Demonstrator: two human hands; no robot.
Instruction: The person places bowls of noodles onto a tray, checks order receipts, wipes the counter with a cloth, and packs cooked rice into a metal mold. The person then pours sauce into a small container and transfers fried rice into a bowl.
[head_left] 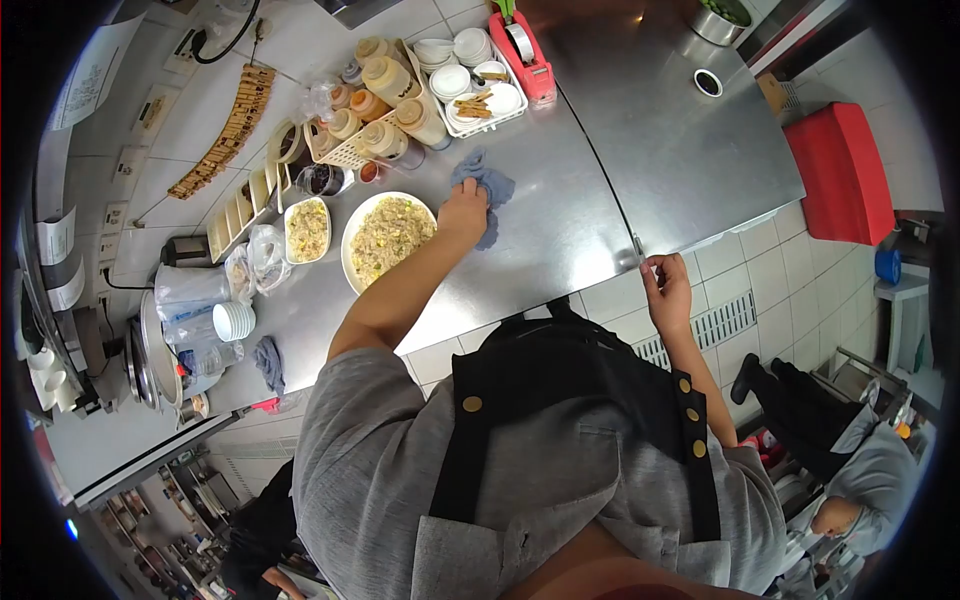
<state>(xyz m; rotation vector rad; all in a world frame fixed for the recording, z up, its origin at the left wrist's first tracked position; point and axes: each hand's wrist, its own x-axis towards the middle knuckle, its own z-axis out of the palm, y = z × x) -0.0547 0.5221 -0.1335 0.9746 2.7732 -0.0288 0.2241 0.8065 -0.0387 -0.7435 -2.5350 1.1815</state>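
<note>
My left hand (pixel 463 212) is on a crumpled blue-grey cloth (pixel 494 184) on the steel counter, its fingers curled into the fabric. Just left of that forearm sits a round white plate of fried rice (pixel 388 238), partly covered by the arm. A smaller white dish of fried rice (pixel 307 231) stands further left. My right hand (pixel 668 288) is at the counter's front edge, thumb and fingers pinched together. A small, shiny, thin piece shows at the fingertips, too small to name.
Squeeze bottles (pixel 390 80) and a white basket of small dishes (pixel 470 60) line the back of the steel counter (pixel 560 190). A red tape dispenser (pixel 522 55) stands beside them. Stacked bowls (pixel 234 321) sit at left. A red bin (pixel 840 170) is at right; other people work behind.
</note>
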